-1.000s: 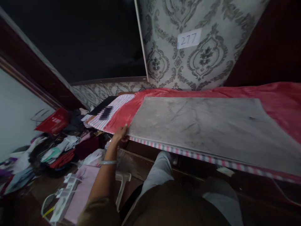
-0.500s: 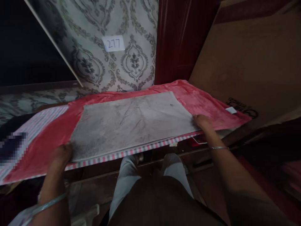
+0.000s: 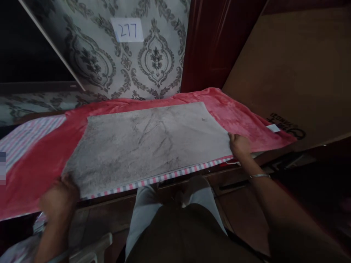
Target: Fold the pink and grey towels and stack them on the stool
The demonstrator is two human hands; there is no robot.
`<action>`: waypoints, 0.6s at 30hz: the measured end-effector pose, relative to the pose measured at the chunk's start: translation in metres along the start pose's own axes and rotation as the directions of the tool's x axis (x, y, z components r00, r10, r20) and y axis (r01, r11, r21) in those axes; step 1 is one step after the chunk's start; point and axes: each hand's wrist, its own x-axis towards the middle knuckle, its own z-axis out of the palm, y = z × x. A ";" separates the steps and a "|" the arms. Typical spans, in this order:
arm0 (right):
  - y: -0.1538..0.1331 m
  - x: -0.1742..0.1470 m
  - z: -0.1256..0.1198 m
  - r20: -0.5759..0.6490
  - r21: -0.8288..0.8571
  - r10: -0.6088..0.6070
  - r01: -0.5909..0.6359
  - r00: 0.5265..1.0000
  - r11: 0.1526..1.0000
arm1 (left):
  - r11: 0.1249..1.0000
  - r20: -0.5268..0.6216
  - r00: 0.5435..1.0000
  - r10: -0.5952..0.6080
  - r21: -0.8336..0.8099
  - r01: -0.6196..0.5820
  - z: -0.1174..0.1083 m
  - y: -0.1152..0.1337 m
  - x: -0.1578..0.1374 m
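Note:
A flat grey cloth (image 3: 153, 142) with dark smudges and creases lies spread over a pink plush blanket (image 3: 35, 175). The blanket's striped edge shows along the near side. My left hand (image 3: 61, 195) is closed on the grey cloth's near left corner, its fingertips partly hidden and slightly blurred. At the near right corner, my right hand (image 3: 240, 145) pinches the same cloth, thumb and fingers together. Between the two hands the cloth looks stretched fairly flat.
Behind stands a patterned wall with a paper marked 277 (image 3: 127, 30). A dark screen (image 3: 33, 47) is at the left, a large cardboard box (image 3: 296, 73) at the right. A white plastic stool (image 3: 95, 250) stands low at the left.
My left hand has moved left and toward me, drawing the grey cloth's near left corner outward. The right hand stays at its corner. The view has shifted down and closer.

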 end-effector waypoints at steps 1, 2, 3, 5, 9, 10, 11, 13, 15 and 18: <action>0.001 0.000 0.001 -0.004 -0.002 0.014 -0.014 1.000 1.000 | 0.998 0.004 1.000 -0.016 0.056 0.016 0.000 0.001 -0.001; 0.002 0.000 0.002 -0.004 -0.003 0.028 -0.028 1.000 1.000 | 0.993 0.002 1.000 -0.021 0.112 0.021 0.001 0.001 -0.003; 0.003 0.001 0.004 0.000 -0.002 0.042 -0.042 0.999 0.999 | 0.989 -0.007 1.000 -0.016 0.148 0.017 0.002 0.001 -0.004; 0.005 0.002 0.006 0.006 -0.002 0.052 -0.052 0.999 0.999 | 0.988 -0.038 0.999 0.005 0.153 0.001 0.004 0.000 -0.005; 0.006 0.002 0.008 0.010 0.007 0.031 -0.031 0.999 0.999 | 0.988 -0.079 0.996 0.048 0.151 -0.035 0.008 -0.003 -0.006; 0.005 0.002 0.008 0.011 0.011 0.033 -0.033 0.999 0.999 | 0.987 -0.077 0.995 0.060 0.151 -0.048 0.007 -0.003 -0.006; 0.004 0.001 0.007 0.010 0.016 0.035 -0.035 0.999 0.999 | 0.986 -0.063 0.996 0.069 0.153 -0.059 0.006 -0.002 -0.007; 0.003 -0.001 0.006 0.004 0.028 0.036 -0.036 0.999 0.999 | 0.985 -0.023 0.997 0.068 0.159 -0.063 0.000 0.001 -0.008; 0.002 -0.002 0.005 -0.001 0.033 0.033 -0.033 0.999 0.999 | 0.984 0.019 0.998 0.068 0.164 -0.070 -0.008 0.004 -0.010; 0.003 -0.006 0.003 0.017 0.017 0.004 -0.004 1.000 1.000 | 0.983 0.064 0.991 0.118 0.137 -0.126 -0.020 0.005 -0.013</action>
